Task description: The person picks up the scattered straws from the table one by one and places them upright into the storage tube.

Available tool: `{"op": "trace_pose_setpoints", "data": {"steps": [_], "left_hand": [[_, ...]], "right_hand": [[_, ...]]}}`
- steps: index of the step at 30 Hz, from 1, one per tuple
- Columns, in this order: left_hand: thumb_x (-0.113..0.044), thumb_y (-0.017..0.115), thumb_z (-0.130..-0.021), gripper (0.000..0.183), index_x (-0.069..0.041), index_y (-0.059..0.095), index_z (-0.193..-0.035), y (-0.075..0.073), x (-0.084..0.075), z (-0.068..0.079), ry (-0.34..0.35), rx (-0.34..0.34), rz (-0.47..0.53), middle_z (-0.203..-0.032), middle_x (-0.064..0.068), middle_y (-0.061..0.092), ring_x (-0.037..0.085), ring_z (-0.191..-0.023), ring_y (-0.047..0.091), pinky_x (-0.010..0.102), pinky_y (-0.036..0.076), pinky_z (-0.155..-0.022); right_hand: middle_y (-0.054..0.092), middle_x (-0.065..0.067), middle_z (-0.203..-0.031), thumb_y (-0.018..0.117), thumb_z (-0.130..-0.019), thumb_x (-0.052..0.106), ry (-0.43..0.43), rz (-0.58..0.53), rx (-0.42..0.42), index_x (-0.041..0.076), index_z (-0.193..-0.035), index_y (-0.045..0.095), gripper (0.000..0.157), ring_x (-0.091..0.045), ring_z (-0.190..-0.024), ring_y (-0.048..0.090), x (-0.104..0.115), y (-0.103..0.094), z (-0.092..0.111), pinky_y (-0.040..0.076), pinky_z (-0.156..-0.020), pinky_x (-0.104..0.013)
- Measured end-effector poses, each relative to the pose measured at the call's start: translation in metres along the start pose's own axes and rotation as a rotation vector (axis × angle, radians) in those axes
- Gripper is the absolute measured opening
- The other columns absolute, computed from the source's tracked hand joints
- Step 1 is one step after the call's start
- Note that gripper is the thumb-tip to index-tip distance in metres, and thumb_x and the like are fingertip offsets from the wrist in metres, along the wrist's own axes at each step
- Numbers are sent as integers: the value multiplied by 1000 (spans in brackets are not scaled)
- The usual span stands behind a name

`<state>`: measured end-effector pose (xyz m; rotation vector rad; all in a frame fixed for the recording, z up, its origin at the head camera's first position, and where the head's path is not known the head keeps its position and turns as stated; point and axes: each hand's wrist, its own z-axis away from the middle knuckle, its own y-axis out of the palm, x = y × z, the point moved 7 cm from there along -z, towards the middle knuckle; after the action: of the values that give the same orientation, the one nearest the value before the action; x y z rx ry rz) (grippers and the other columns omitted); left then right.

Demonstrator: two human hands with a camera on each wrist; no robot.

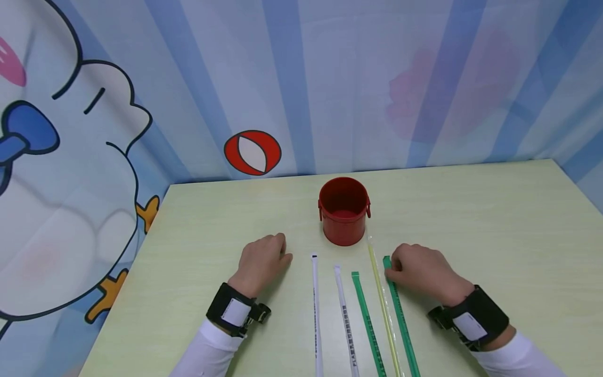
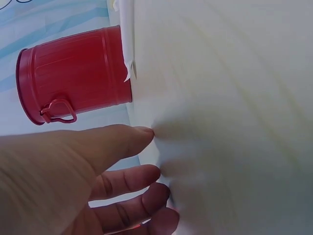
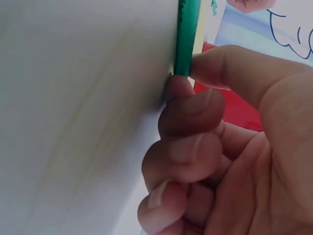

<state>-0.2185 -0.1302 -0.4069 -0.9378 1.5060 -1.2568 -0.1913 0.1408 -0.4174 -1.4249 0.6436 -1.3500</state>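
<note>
Apparently picking up the rightmost green wrapped straw (image 1: pixel 402 321)
Right hand (image 1: pixel 424 271) pinches its end; left hand (image 1: pixel 263 263) empty, relaxed; lifting likely needs steadiness.

The bucket (image 1: pixel 344 230) is solid deep red. White wrapped straws (image 1: pixel 316 314) and green wrapped straws (image 1: pixel 403 324) carry dark print; the clear-wrapped straw (image 1: pixel 384 309) is pale yellow. The bench (image 1: pixel 494 235) is pale cream with faint streaked grain. The backdrop (image 1: pixel 330 78) is light blue with darker blue stripes, a red-and-white ball (image 1: pixel 252 152) and a white, black-outlined cartoon figure (image 1: pixel 66 235). Black wristbands (image 1: pixel 218 306) bear white labels (image 1: pixel 236 312); the sleeves (image 1: pixel 207 351) are white.
</note>
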Motion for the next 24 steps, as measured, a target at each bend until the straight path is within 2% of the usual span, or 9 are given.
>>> {"op": "trace_pose_setpoints", "data": {"steps": [13,24], "left_hand": [[-25,64,-84,19,-12,53,-76,-1,0,2,7,-4,5,-60,-2,47,12,-56,45,29,36,-48],[-24,64,-84,18,-12,53,-77,1,1,-1,-6,7,2,-60,-2,47,13,-56,46,29,36,-49]], "right_hand": [[34,4,-51,61,-78,18,3,0,-30,15,-56,53,23,-12,-49,38,2,-2,1,26,-46,-28],[39,3,-51,61,-79,18,-15,-42,-108,15,-58,55,22,-12,-48,40,-4,-23,1,30,-46,-28]]}}
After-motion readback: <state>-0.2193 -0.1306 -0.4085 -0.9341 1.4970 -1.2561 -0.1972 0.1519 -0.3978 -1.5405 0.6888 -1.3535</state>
